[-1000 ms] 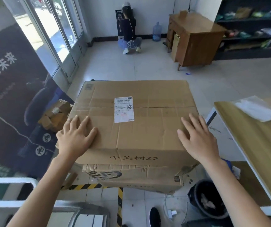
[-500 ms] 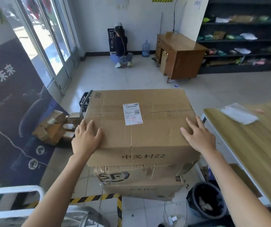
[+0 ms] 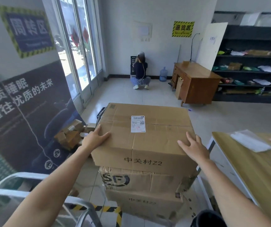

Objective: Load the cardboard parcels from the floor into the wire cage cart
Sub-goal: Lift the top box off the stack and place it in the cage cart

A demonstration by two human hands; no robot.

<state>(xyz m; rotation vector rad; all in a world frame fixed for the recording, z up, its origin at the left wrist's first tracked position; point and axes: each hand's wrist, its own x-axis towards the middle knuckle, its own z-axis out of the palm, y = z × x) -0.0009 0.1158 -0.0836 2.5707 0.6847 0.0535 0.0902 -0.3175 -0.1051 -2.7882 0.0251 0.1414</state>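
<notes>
The large cardboard parcel (image 3: 144,136) sits on top of a stack of two other boxes, the SF-marked box (image 3: 139,181) directly under it and the bottom box (image 3: 144,202) lower still. Its top lies level. Its long axis seems to run left to right across the view, along the taped seam. The side printed "中关村Z2" faces the person, and the white shipping label (image 3: 138,124) on top reads upright from that side.

The left hand (image 3: 95,139) rests on the parcel's near left corner, fingers stretched along the left edge and thumb lying across the top. The right hand (image 3: 194,147) lies flat on the top near the right edge, fingers straight and spread. Neither hand is curled round anything.

Left of the parcel, small parcels (image 3: 71,135) are heaped on the floor. A black crate (image 3: 101,112) shows behind its far left corner. A wooden surface (image 3: 254,169) stands to its right, and a metal frame (image 3: 25,176) is nearer the person on its left.
</notes>
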